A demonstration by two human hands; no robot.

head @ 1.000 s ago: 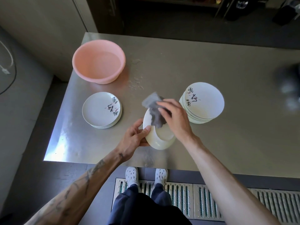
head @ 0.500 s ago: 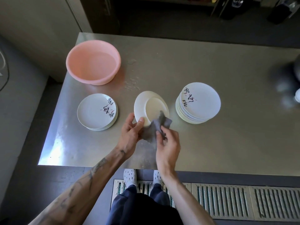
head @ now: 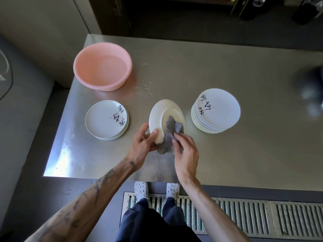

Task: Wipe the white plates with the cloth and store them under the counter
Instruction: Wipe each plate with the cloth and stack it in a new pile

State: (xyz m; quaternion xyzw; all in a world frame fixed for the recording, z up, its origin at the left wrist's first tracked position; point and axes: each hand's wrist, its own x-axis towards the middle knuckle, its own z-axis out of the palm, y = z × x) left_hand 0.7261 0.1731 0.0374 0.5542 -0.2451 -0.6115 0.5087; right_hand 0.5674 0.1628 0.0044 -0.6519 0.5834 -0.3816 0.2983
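Observation:
A white plate [head: 163, 116] is held tilted above the steel counter, its underside facing me. My left hand [head: 141, 144] grips its near left rim, thumb on the underside. My right hand [head: 185, 151] holds a grey cloth [head: 170, 135] against the lower right part of that plate. A low stack of white plates [head: 104, 119] with black lettering lies to the left. A taller stack of the same plates [head: 216, 109] stands to the right.
A pink basin [head: 102, 66] holding water sits at the back left of the steel counter [head: 227, 154]. Water drops lie beside it. The counter's near edge runs just above my feet; a metal floor grate [head: 244, 217] lies below.
The plate was turned from upright to underside up. My right hand dropped from the plate's top to its near edge with the cloth, and now presses the cloth on the underside.

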